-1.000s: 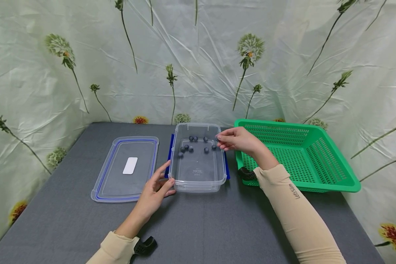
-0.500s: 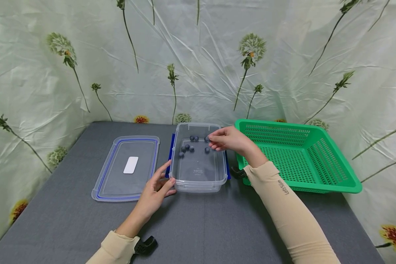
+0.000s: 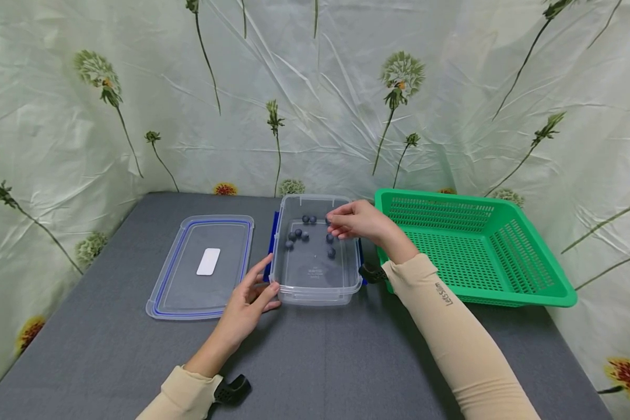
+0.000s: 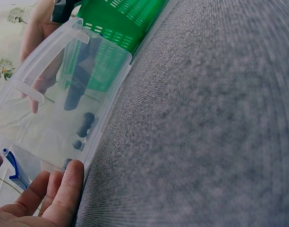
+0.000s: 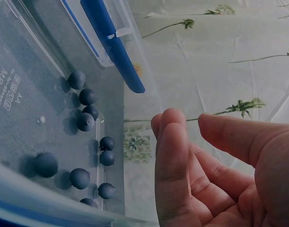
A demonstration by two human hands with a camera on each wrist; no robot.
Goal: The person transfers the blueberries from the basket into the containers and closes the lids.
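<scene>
A clear plastic box (image 3: 315, 296) with blue side clips stands open on the table. Several blueberries (image 5: 85, 122) lie loose on its floor. My left hand (image 3: 243, 312) rests against the box's near left corner, thumb at the front wall and the other fingers along the left side. In the left wrist view its fingertips (image 4: 72, 177) touch the clear wall. My right hand (image 3: 364, 223) hangs over the box's far right part. The right wrist view shows a gap between its thumb and fingers, with nothing between them.
A green perforated basket (image 3: 530, 251) stands right of the box, beneath and beside the right forearm. To the left, the clear lid (image 3: 181, 289) with a blue seal and white label lies flat. A floral sheet (image 3: 315, 116) hangs behind the grey-covered table (image 3: 315, 361).
My right hand has shifted left over the box and let go of a blueberry. One more blueberry now lies toward the box's right side. The left hand has stayed put.
</scene>
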